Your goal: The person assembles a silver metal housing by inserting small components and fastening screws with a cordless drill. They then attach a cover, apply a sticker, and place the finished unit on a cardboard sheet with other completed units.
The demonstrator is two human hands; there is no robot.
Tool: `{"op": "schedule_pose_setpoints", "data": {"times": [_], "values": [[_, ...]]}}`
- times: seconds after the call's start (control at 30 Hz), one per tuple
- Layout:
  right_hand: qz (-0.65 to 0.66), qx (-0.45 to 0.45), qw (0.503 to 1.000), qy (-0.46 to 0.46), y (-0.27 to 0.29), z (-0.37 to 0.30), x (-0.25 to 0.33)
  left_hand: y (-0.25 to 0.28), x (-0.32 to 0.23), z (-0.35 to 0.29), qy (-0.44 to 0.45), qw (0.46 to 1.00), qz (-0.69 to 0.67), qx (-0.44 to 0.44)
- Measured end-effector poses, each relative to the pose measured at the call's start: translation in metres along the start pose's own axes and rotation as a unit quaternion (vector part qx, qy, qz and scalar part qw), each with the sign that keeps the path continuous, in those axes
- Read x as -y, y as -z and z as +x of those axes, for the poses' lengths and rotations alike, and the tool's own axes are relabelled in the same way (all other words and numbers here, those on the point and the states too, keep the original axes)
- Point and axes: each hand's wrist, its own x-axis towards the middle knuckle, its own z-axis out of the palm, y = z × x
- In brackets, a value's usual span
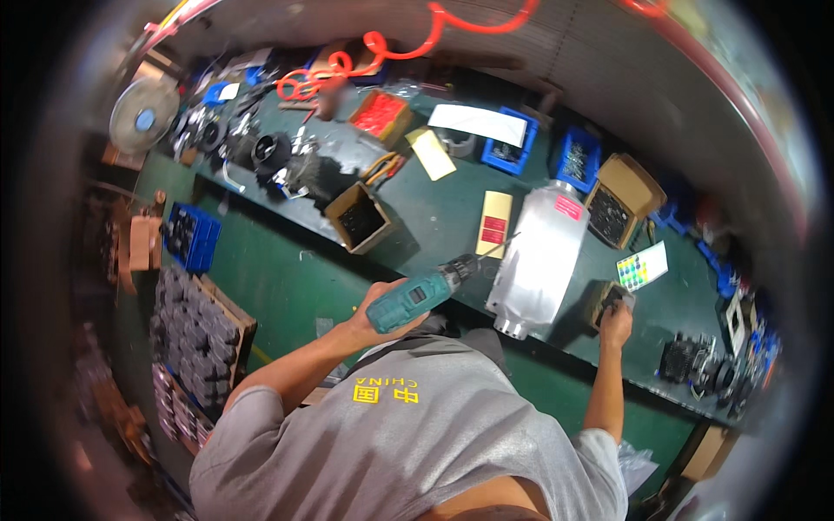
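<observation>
My left hand (373,323) is wrapped round a teal cordless drill (410,301). Its long thin bit points up and right, toward a silver metal housing (540,260) lying on the green bench. A red label marks the housing's far end, and a short round collar sticks out at its near end. To the right of it, my right hand (616,323) is at the mouth of a small cardboard box (600,306). Its fingers are dark and partly hidden there, so whether they grip anything does not show.
Behind the housing stand blue bins (577,160) of small parts and an open carton (622,201). An open box (359,219) sits at the bench edge, left of centre. Yellow sheets (495,223) and a coloured sticker card (642,266) lie near the housing. A coiled red hose (373,52) hangs above.
</observation>
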Motion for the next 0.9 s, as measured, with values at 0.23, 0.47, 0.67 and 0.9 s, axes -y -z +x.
{"op": "schedule_pose_setpoints", "data": {"times": [0.23, 0.47, 0.67, 0.9], "values": [[0.335, -0.097, 0.931, 0.107, 0.017, -0.018, 0.127, 0.024, 0.013, -0.021, 0.02, 0.998, -0.053, -0.026], [0.505, 0.149, 0.834, 0.162, 0.02, -0.032, 0.283, 0.026, 0.013, -0.053, 0.089, 0.986, -0.037, -0.133], [0.537, 0.278, 0.769, 0.205, -0.01, -0.06, 0.363, 0.039, 0.021, -0.095, 0.118, 0.973, -0.026, -0.196], [0.502, 0.391, 0.736, 0.23, -0.017, -0.115, 0.467, 0.097, 0.067, -0.155, 0.078, 0.967, 0.01, -0.243]]}}
